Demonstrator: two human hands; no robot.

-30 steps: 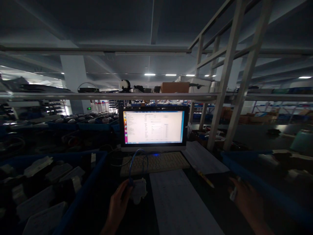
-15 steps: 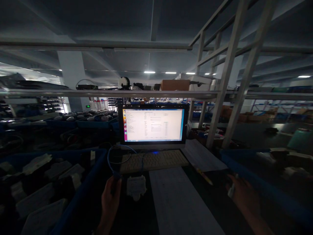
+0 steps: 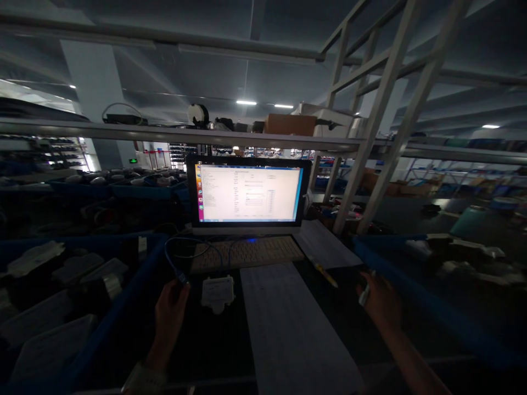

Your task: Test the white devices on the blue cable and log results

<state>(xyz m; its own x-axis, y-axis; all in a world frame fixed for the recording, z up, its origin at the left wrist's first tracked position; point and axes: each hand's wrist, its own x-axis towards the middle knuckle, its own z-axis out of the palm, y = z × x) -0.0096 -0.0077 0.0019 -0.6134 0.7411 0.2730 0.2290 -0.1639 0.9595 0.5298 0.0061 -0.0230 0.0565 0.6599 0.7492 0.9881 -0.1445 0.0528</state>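
Observation:
My left hand (image 3: pixel 171 304) is closed on the plug end of a blue cable (image 3: pixel 168 255), which loops up toward the keyboard (image 3: pixel 251 253). Just right of that hand, a pale flat-cased device (image 3: pixel 217 293) lies on the dark table, apart from the fingers. My right hand (image 3: pixel 382 302) is closed around a slim whitish pen (image 3: pixel 364 295), at the right of the table beside a blue bin. Between the hands lies a long printed sheet (image 3: pixel 288 323). A yellow pen (image 3: pixel 326 274) rests to the right of the sheet.
A lit monitor (image 3: pixel 249 192) stands behind the keyboard under a shelf (image 3: pixel 164 131). Blue bins flank the table: the left bin (image 3: pixel 135 274) holds several pale-cased devices, the right bin (image 3: pixel 395 274) more parts. Another paper (image 3: pixel 329 244) lies right of the keyboard. Metal posts (image 3: pixel 370 120) rise at right.
The view has tilted down and shifted slightly right, so the scene sits higher and farther left. My left hand still holds the cable; my right hand still holds the whitish pen.

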